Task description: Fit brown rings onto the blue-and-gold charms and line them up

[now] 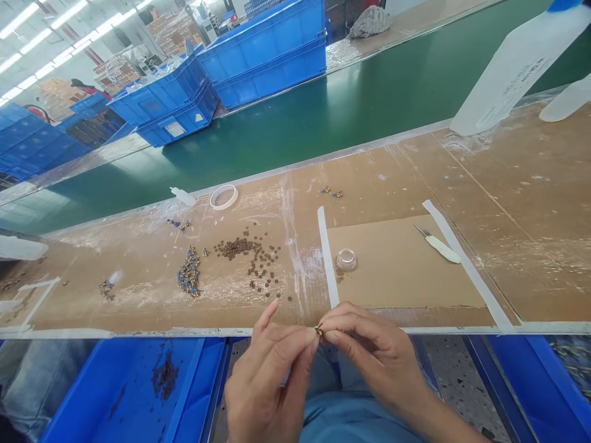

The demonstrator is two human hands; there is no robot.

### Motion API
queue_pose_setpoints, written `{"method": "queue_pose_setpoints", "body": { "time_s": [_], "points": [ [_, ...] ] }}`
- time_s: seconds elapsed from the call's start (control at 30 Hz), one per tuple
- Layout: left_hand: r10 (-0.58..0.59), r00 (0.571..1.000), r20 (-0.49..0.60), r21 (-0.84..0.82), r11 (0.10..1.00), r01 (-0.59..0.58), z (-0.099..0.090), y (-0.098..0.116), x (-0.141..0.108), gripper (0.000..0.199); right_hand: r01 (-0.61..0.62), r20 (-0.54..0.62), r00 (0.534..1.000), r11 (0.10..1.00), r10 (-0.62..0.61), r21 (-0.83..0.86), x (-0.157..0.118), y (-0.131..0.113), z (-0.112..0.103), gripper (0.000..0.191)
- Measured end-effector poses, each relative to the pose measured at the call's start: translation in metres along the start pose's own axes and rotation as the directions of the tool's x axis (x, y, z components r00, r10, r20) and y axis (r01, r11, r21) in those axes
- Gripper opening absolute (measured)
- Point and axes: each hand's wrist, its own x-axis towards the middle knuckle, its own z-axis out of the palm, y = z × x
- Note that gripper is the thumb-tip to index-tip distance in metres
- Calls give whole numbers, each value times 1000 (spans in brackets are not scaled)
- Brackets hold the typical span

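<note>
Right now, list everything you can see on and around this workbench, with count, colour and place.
small part: one, brownish, pinched between both hands' fingertips
brown rings: many, bench centre-left
blue-tipped parts: one heap, left of the rings
tape roll: one, white, bench far edge
clear cap: one, on the cardboard sheet
knife: one, white handle, right of the cap
crates: several, blue, beyond the green belt
left hand: one, bottom centre
right hand: one, bottom centre

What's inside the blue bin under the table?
The blue bin holds a small clump of brown bits and some dark smears. The left hand and table edge hide its right and far parts.
</note>
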Motion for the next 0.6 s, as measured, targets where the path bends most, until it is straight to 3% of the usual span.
{"method": "queue_pose_setpoints", "body": {
  "time_s": [0.07,0.1,0.17,0.23,0.3,0.4,0.6],
  "points": [
    [-240,971,-4,-150,960,236,1,-2,-2,19,12,21,1000,1000,-11,-25,1,-1,-3,14],
    [-378,926,14,-236,899,370,2,-3,-3,13,19,20,1000,999,-18,-44,2,-2,-4,15],
    [-598,796,94,-388,714,583,3,-5,-4,4,34,4,999,995,-33,-94,3,-3,-6,15],
    [-706,685,181,-491,539,684,5,-8,-5,5,55,-9,998,989,-57,-135,3,-5,-7,15],
    [-742,634,216,-543,449,710,6,-10,-6,8,89,-5,996,984,-91,-153,2,-5,-5,14],
    [-739,649,181,-525,486,699,6,-10,-8,8,123,7,992,979,-124,-160,2,-7,-2,16],
    [-647,762,25,-382,698,605,5,0,-15,6,152,42,988,975,-147,-164,3,-8,-4,18]
  ]
}}
